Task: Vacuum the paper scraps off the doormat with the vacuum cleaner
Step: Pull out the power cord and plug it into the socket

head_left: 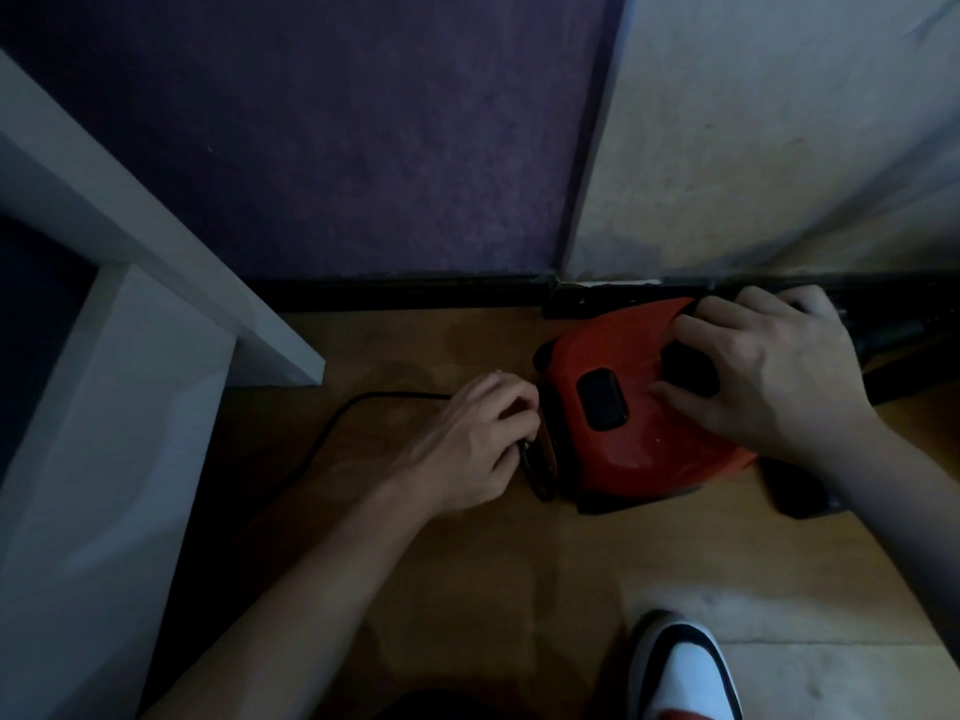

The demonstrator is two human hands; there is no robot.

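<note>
Looking down, the red vacuum cleaner point(639, 407) sits on the floor by the skirting, long axis running left-right. My right hand point(769, 366) lies spread on its top, while my left hand point(467, 439) pinches the cord point(332, 423) at its left end. No doormat shows.

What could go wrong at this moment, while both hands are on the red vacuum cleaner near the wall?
The left hand pinches something dark at the vacuum cleaner end where the black cord leaves; a hard pull may jerk the body. The cord lies loose on the floor near the shoe, a possible trip. The dim light hides small parts.
</note>
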